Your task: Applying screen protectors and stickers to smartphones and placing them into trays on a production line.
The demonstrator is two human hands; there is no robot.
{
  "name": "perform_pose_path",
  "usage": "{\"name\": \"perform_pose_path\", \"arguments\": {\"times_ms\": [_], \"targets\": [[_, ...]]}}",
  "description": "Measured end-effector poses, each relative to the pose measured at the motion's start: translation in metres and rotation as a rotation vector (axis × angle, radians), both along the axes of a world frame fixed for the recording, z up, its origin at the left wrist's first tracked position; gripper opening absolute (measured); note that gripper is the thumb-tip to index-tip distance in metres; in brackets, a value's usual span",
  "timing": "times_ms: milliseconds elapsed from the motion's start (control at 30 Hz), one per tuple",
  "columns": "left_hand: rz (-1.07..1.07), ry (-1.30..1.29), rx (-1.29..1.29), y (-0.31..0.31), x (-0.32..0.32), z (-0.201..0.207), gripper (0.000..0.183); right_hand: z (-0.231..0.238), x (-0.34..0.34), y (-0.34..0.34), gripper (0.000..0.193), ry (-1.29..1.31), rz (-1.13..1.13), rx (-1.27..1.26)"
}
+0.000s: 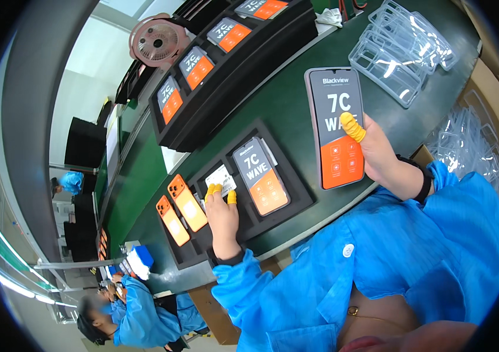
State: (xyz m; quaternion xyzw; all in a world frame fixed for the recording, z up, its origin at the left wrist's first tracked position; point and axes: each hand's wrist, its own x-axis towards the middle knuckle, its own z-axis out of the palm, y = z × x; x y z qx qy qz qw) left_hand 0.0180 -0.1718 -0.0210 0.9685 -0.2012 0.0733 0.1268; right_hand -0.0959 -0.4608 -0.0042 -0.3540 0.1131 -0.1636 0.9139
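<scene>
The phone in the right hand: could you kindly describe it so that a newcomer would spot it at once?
At the green table, find the right hand with a yellow thumb cover. It grips a phone with a grey and orange front. A similar phone lies in the black tray; this one alone is held up.

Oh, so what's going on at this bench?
A person in a blue smock holds up a phone in the right hand. The left hand is at a white card over a black tray; whether it grips it is unclear. Two orange-backed phones lie nearby, and clear plastic cases are piled rightward.
</scene>
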Motion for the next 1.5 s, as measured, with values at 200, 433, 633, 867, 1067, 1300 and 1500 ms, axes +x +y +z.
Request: {"name": "perform_pose_path", "arguments": {"times_ms": [200, 433, 633, 867, 1067, 1300, 1500], "targets": [[-0.332, 0.505, -0.662, -0.083, -0.077, 0.027, 0.036, 0.001, 0.005, 0.01, 0.033, 0.032, 0.068, 0.03], [-0.258, 0.742, -0.932, -0.117, -0.092, 0.004, 0.019, 0.0, 0.004, 0.018, 0.031, -0.04, 0.014, -0.116], [-0.206, 0.516, -0.73, -0.12, -0.091, 0.006, 0.015, 0.004, 0.005, 0.02, 0.029, -0.107, -0.048, -0.219], [-0.344, 0.861, -1.076, -0.106, -0.078, 0.016, 0.025, 0.009, 0.012, 0.01, 0.027, 0.024, 0.012, -0.005], [-0.27, 0.9, -0.838, -0.108, -0.083, 0.016, 0.021, 0.01, 0.013, 0.017, 0.028, 0.006, 0.041, -0.037], [-0.404, 1.139, -0.935, -0.099, -0.081, 0.025, 0.024, 0.008, 0.014, 0.012, 0.027, 0.002, 0.008, -0.027], [-0.359, 1.018, -0.844, -0.104, -0.082, 0.02, 0.032, 0.004, 0.014, 0.012, 0.027, -0.026, -0.027, -0.142]]}}
